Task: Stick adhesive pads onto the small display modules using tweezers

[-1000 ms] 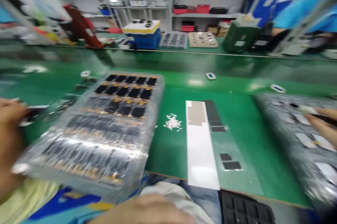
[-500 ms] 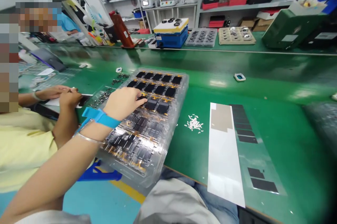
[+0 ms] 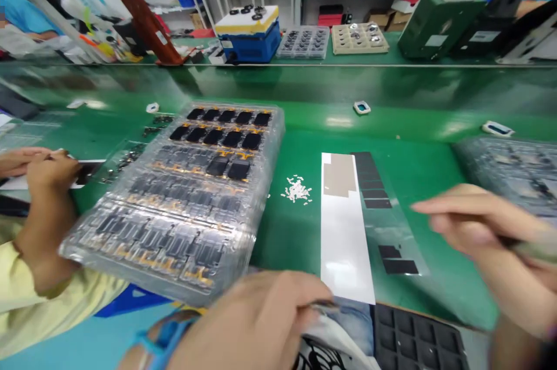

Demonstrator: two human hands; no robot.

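Observation:
My left hand [image 3: 261, 323], with a blue strap at the wrist, is low at the bottom edge, just in front of the stacked clear trays [image 3: 195, 184] of small black parts. Its fingers are pinched on a small dark thing I cannot make out. My right hand [image 3: 474, 225] is blurred by motion over the green table [image 3: 300, 242], right of the white backing strip [image 3: 343, 236] that carries dark rectangular stickers [image 3: 374, 190]. Its fingers are drawn together around a thin greyish object that is too smeared to name.
A person in a yellow shirt works at the left, hands [image 3: 43, 167] on a small flat part. Other things in view: a pile of white scraps [image 3: 297, 189], another clear tray stack [image 3: 513, 167] at the right, a black tray [image 3: 413, 341] at the front edge, boxes and trays beyond the belt.
My left hand has come off the tray of black parts and dropped to the bottom edge. My right hand has entered from the right. The view swung rightwards.

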